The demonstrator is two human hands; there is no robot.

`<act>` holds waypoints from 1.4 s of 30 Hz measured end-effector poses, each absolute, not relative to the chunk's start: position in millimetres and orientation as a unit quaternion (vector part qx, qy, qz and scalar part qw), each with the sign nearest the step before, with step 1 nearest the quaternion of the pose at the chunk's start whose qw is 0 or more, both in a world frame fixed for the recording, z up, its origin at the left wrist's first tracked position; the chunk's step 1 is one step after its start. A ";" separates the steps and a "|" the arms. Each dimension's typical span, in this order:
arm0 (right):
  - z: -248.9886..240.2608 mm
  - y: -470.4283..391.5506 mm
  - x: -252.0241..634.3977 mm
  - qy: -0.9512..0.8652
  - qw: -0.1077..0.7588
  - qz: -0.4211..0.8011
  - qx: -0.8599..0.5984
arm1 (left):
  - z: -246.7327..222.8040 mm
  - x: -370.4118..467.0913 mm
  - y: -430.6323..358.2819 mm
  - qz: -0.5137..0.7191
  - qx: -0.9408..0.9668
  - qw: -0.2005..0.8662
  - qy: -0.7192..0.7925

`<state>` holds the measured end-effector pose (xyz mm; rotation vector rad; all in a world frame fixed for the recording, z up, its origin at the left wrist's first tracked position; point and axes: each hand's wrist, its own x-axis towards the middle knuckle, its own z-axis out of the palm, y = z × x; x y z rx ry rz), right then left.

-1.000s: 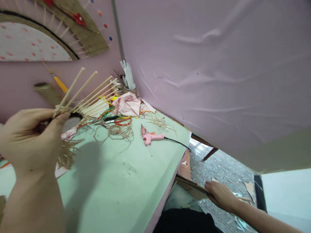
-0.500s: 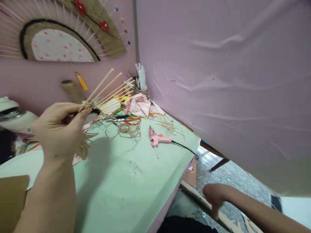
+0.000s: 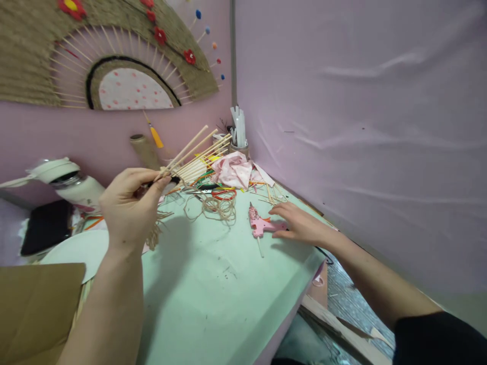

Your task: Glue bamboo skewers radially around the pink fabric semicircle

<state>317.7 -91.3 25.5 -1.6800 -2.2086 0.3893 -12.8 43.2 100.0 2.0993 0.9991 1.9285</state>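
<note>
My left hand (image 3: pixel 133 203) pinches the near end of a fan-like bundle of thin wooden sticks (image 3: pixel 205 154), whose free ends spread up to the right. A dark piece shows at the fingertips, and twine fringe (image 3: pixel 154 235) hangs below the hand. My right hand (image 3: pixel 294 223) is over the handle end of a pink glue gun (image 3: pixel 262 224), its fingers apart and not closed round it. The gun lies on the green tabletop (image 3: pixel 224 304) with a glue stick poking out of it. Loose twine (image 3: pixel 215 205) lies between the hands.
Pink crumpled cloth (image 3: pixel 233 170), red-handled scissors (image 3: pixel 224 194) and a holder of glue sticks (image 3: pixel 239 129) sit at the back corner. A bottle (image 3: pixel 81 190), white plate (image 3: pixel 95 248) and cardboard (image 3: pixel 38 304) are at left. A decorated fan (image 3: pixel 205 76) hangs on the wall.
My right hand has come up from beyond the table's right edge to the glue gun. My left hand still holds the sticks. The view has shifted left, so things appear farther right.
</note>
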 end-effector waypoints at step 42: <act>94.5 -3.1 153.8 -0.755 0.557 0.292 -0.183 | 127.7 -48.1 17.4 0.734 0.579 0.078 0.346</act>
